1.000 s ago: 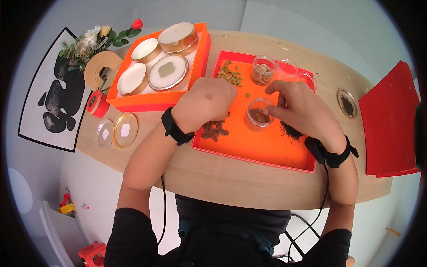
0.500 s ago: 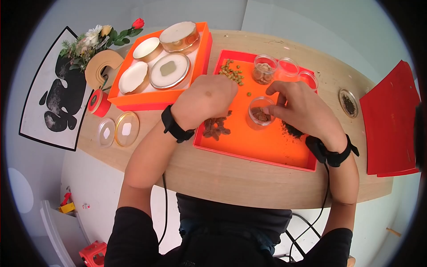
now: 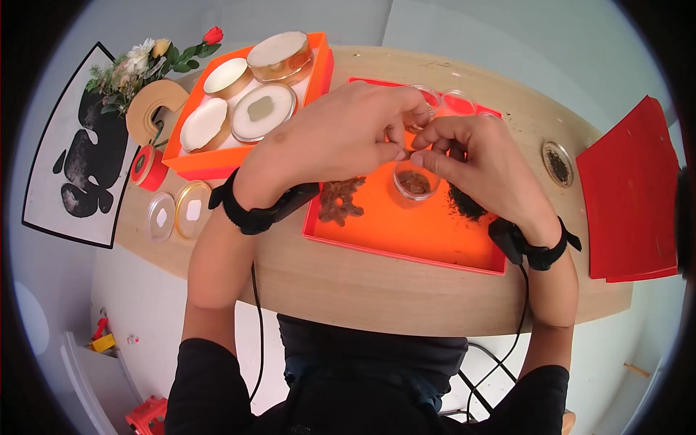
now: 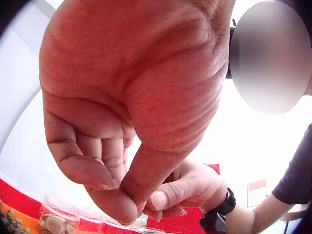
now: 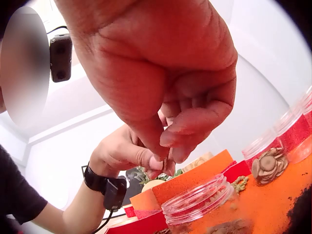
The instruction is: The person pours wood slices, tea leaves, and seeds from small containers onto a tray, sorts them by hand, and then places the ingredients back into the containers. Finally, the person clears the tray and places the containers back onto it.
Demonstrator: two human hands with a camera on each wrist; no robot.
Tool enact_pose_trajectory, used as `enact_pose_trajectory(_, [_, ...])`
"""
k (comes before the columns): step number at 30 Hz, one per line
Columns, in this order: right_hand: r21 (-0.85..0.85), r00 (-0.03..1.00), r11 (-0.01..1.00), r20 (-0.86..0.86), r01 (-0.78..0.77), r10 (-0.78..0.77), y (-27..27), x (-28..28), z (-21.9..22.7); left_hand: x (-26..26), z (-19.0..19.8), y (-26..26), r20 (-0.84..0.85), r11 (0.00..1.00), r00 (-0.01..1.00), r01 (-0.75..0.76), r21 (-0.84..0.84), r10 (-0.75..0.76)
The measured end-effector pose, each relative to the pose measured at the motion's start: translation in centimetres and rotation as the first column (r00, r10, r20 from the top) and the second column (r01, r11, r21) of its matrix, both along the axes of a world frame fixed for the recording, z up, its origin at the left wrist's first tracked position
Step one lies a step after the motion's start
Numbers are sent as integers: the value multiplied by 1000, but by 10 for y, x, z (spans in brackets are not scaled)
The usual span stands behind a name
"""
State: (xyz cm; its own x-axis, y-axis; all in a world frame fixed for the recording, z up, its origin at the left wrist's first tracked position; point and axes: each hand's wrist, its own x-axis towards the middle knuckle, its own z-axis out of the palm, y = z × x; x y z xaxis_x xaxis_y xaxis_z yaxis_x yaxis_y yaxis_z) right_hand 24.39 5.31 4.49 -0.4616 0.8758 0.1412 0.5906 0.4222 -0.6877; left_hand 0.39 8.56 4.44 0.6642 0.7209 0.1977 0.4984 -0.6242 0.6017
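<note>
Fingertips together, my left hand (image 3: pixel 330 134) and right hand (image 3: pixel 482 148) meet above a clear jar (image 5: pixel 200 204) holding brown pieces (image 3: pixel 415 183). Between them a small thin brown piece (image 5: pixel 165 165) shows in the right wrist view, pinched from both sides; fingers partly hide it. The jar stands uncovered in a shallow orange tray (image 3: pixel 384 235) with a red rim. Left of it lies a pile of reddish-brown dried pieces (image 3: pixel 341 201), and right of it a scatter of dark leaf bits (image 3: pixel 466 203). My left forearm covers the tray's upper left part.
Pale round slices (image 5: pixel 270 165) fill another jar at the tray's back, beside more clear containers (image 3: pixel 458 101). Green pellets (image 4: pixel 12 222) lie nearby. An orange box (image 3: pixel 319 72) with round tins stands left, near two clear lids (image 3: pixel 192 209). A small dish (image 3: pixel 557 163) sits right.
My left hand has moved right and away from me, from beside the brown pile to above the jar, where it meets the right hand. The right hand's fingers have lifted from the jar rim.
</note>
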Motion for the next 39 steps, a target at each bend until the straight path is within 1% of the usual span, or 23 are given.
enact_pose_trajectory(1, [22,998,999,-58,-27,29,1,0,-4,1,-1,0,17,1000,1000,13,17,-14])
enact_pose_trajectory(3, [31,999,999,-33,-39,40,2,0,-5,1,0,-1,32,999,999,23,34,-24])
enact_pose_trajectory(5, [42,999,998,-8,-47,47,1,1,-3,0,6,-3,-121,996,991,-69,-60,62])
enact_pose_trajectory(6, [20,998,1000,58,-20,19,1,2,-1,-3,1,-1,-124,996,990,-71,-60,63])
enact_pose_trajectory(7, [0,992,1000,126,8,-8,0,4,1,-7,-7,4,-272,995,957,-95,42,103])
enact_pose_trajectory(8, [1,992,1000,124,6,-6,-1,5,1,-10,-11,6,-409,984,900,-102,146,154])
enact_pose_trajectory(9, [6,989,1000,145,11,-11,-2,7,1,-12,-14,6,-410,984,899,-103,147,156])
enact_pose_trajectory(11, [12,986,1000,166,15,-16,-2,7,2,-13,-18,4,-520,981,832,-162,108,195])
enact_pose_trajectory(15, [46,983,998,177,44,-51,-1,5,3,-15,-36,7,-522,980,831,-142,140,194])
enact_pose_trajectory(17, [64,982,997,177,47,-57,-1,6,2,-12,-40,9,-585,986,795,-153,60,159])
enact_pose_trajectory(18, [74,982,996,180,44,-57,0,6,1,-12,-43,10,-586,987,795,-151,59,156])
enact_pose_trajectory(20, [80,982,996,181,44,-58,0,7,0,-15,-52,10,-546,982,818,-122,142,180])
enact_pose_trajectory(21, [90,982,995,179,44,-60,0,7,0,-17,-55,11,-547,983,818,-119,141,178])
enact_pose_trajectory(22, [101,982,994,177,44,-61,0,7,0,-20,-57,12,-521,983,838,-84,165,159])
enact_pose_trajectory(23, [101,982,994,176,46,-63,-1,6,2,-21,-57,12,-495,980,857,-49,191,139])
enact_pose_trajectory(24, [89,979,995,191,50,-67,-2,5,5,-20,-56,13,-496,981,857,-47,190,138])
enact_pose_trajectory(26, [78,976,995,205,55,-70,-2,5,7,-16,-53,15,-576,985,800,-107,136,166])
enact_pose_trajectory(29, [83,977,995,204,48,-64,-1,6,4,-15,-51,15,-595,984,785,-116,136,174])
enact_pose_trajectory(33, [91,983,995,177,40,-56,-1,5,3,-15,-49,14,-588,984,789,-126,125,176])
enact_pose_trajectory(35, [86,983,995,176,43,-58,-1,5,3,-15,-47,16,-584,988,798,-134,74,151])
enact_pose_trajectory(36, [84,982,995,178,44,-58,-1,5,3,-15,-44,16,-584,988,798,-134,74,152])
enact_pose_trajectory(38, [83,982,996,180,44,-58,-1,5,3,-13,-36,15,-594,986,793,-169,-1,136])
enact_pose_trajectory(39, [75,983,996,176,42,-54,-1,4,3,-14,-33,16,-593,985,793,-170,-1,136])
